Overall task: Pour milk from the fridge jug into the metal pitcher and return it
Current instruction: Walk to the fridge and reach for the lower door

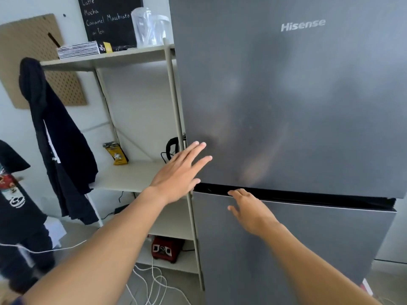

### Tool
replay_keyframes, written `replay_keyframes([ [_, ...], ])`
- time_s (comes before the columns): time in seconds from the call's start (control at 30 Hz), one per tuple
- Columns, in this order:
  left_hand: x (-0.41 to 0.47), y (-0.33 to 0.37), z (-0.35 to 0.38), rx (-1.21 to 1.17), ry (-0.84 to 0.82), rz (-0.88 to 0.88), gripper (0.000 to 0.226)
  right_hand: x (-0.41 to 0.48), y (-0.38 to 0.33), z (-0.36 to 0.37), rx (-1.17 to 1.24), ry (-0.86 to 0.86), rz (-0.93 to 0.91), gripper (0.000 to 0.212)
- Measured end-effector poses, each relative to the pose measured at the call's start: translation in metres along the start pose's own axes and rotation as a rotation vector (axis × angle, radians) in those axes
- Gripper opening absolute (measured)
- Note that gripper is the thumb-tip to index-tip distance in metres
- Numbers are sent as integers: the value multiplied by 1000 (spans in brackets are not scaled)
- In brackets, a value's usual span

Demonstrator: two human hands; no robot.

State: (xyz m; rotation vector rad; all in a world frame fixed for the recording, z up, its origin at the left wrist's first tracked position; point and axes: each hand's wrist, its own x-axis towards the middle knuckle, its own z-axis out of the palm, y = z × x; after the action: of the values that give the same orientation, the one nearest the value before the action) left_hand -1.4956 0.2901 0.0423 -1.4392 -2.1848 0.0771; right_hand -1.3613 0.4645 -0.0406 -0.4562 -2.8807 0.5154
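A grey two-door fridge [297,106] stands shut, both doors closed, so the milk jug and the metal pitcher are nowhere in sight. One person's two bare hands reach toward the dark seam [308,194] between the doors. The left hand [178,172] is flat, its fingers [198,148] spread wide and holding nothing, tips at the lower left corner of the upper door [286,95]; whether they touch it cannot be told. The right hand [248,208] is also empty, its fingers [239,192] loosely open with tips at the seam, above the lower door [297,249].

Left of the left fingers stands one pale shelf unit [132,175], hard against the fridge's side. Well above those fingers, its top shelf carries one chalkboard menu [110,18], one stack of striped paper items [78,49] and two clear plastic containers [152,27]. Just left of the fingers, the middle shelf holds one yellow packet [116,154] and one black cable [172,144]. Below both hands, one red appliance [166,247] sits on the lowest shelf, with white cords [149,280] looped on the floor. Further left, one dark garment [59,139] hangs before a pegboard [28,40].
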Motion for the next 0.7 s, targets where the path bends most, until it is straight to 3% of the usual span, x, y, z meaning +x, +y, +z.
replay_keyframes([
  [0.2, 25, -9, 25, 262, 84, 120, 97, 15, -6, 31, -24, 49, -15, 55],
  [0.47, 40, -32, 61, 145, 119, 206, 113, 43, -19, 61, -67, 84, 57, 57],
  [0.7, 54, -56, 89, 122, 299, 334, 113, 64, -36, 76, -205, 212, 202, 45],
])
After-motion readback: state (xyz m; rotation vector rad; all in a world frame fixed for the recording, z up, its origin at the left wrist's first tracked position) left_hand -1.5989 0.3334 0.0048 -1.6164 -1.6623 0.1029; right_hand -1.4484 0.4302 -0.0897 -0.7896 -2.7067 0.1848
